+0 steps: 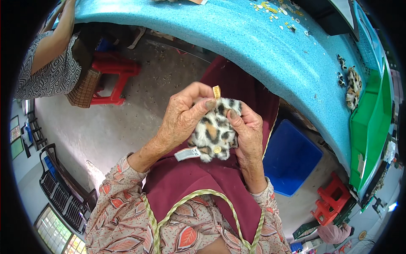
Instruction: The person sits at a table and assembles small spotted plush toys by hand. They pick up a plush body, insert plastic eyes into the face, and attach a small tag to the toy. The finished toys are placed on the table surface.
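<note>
A small plush piece [211, 130] in white fur with black and tan spots is held up between my two hands, over the maroon apron [177, 173] on my lap. My left hand [186, 111] pinches its upper edge beside a little yellow tag [217, 92]. Gripping the right side, my right hand [246, 127] has its thumb pressed on the fur. A pale yellow button-like disc [217, 149] sits near the piece's lower end. From its lower left sticks out a white label [187, 154]. The fingers behind the fur are hidden.
A blue speckled table [253, 55] curves across the far side, bearing scattered yellow and white discs [270, 8]. Another spotted plush [353, 89] lies at right near a green tray [370, 127]. A blue bin [292, 156] stands right of my lap. Far left, another person [53, 59] sits by a red stool [112, 76].
</note>
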A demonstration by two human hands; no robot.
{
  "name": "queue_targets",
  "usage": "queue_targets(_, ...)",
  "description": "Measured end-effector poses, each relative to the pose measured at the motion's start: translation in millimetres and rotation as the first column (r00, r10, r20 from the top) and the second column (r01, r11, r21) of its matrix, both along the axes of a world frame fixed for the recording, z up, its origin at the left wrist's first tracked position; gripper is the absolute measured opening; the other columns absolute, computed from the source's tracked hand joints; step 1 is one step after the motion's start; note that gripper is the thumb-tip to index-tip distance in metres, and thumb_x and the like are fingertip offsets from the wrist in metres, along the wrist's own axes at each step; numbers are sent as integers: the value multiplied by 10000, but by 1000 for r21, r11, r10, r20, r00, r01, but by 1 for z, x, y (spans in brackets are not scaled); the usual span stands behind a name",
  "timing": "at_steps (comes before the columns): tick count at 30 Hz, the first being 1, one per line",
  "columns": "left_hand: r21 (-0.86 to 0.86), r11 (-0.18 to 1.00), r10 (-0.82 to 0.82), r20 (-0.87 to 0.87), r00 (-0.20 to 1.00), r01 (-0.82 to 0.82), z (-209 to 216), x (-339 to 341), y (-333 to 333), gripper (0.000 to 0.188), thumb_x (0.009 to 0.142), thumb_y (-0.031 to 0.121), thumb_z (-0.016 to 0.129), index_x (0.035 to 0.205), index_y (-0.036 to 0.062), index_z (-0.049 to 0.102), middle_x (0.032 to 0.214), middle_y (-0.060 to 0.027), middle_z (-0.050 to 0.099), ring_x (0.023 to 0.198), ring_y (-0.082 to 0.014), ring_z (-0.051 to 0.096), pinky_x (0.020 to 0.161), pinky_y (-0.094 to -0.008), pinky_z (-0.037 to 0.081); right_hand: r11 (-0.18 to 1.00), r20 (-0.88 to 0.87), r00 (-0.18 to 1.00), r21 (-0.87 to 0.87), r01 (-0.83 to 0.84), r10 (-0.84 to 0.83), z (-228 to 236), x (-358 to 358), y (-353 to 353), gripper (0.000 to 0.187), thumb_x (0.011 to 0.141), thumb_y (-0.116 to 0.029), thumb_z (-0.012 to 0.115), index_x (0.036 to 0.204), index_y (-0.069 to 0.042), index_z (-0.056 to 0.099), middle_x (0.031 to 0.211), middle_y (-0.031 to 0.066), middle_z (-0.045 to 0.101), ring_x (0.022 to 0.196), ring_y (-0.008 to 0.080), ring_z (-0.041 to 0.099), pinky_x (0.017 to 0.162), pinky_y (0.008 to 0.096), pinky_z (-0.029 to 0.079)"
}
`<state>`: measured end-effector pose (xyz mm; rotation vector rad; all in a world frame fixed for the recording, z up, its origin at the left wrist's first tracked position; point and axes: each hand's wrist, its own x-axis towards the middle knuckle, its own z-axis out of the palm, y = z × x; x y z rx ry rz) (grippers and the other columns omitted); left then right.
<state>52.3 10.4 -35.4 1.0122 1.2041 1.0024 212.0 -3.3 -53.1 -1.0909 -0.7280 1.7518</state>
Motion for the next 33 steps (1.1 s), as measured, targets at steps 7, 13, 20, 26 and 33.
queue_targets(7,499,843,162,-590,791,200,7,-8,-9,276,783,224,702,973,43,616,954,-84,567,915,-224,506,814,-350,411,984,300,948,171,53,-103,7,-3,-4,189,876,-154,649,977,5,635,849,8,651,767,58,561,696,219,452)
queue_targets(13,82,995,-46,-170,984,61,-6,0,-25,450,772,310,733,1083,13,603,1078,-96,599,1044,-193,549,893,-334,449,876,548,826,455,-161,-132,6,-13,-9,294,771,-29,672,1049,29,599,950,147,622,831,269,636,732,325,496)
queue_targets(20,-579,813,369,592,717,59,-4,-7,-29,349,922,220,566,1183,-12,547,1112,-113,627,981,-185,620,895,-335,495,937,515,835,349,3,-194,14,-5,-4,216,840,-79,648,1045,-19,618,859,73,638,750,158,620,668,270,495)
queue_targets(26,-655,749,422,588,690,99,-2,-5,-33,303,934,225,548,1135,-1,563,1029,-96,637,959,-196,628,870,-351,511,959,497,868,236,-156,19,-4,1,-3,239,881,-223,628,906,15,628,764,57,641,687,99,565,617,251,441)
queue_targets(33,-669,710,424,656,624,220,-6,-7,-40,314,894,207,615,1127,-1,578,1052,-108,640,947,-206,640,846,-357,528,992,452,891,102,-79,24,1,0,-11,231,908,-208,587,872,17,623,693,51,629,653,85,546,590,255,428)
